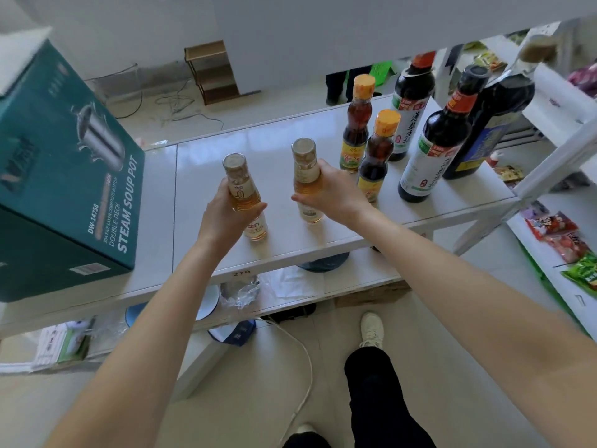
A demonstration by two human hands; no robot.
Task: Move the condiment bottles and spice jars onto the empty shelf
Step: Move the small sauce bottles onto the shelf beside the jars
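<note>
Amber bottle (pixel 239 184) in left hand (pixel 224 208), twin bottle (pixel 304 174) in right hand (pixel 334 192) — grips wrapped round, caps up.

Bright, even daylight leaves a sheen on the glossy white shelf (pixel 258 137), while wide-angle distortion bends the edges and the tall dark bottle (pixel 496 124) at upper right blurs.

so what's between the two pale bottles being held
Only bare white shelf, seen in the head view; the left bottle and the right bottle do not touch.
</note>
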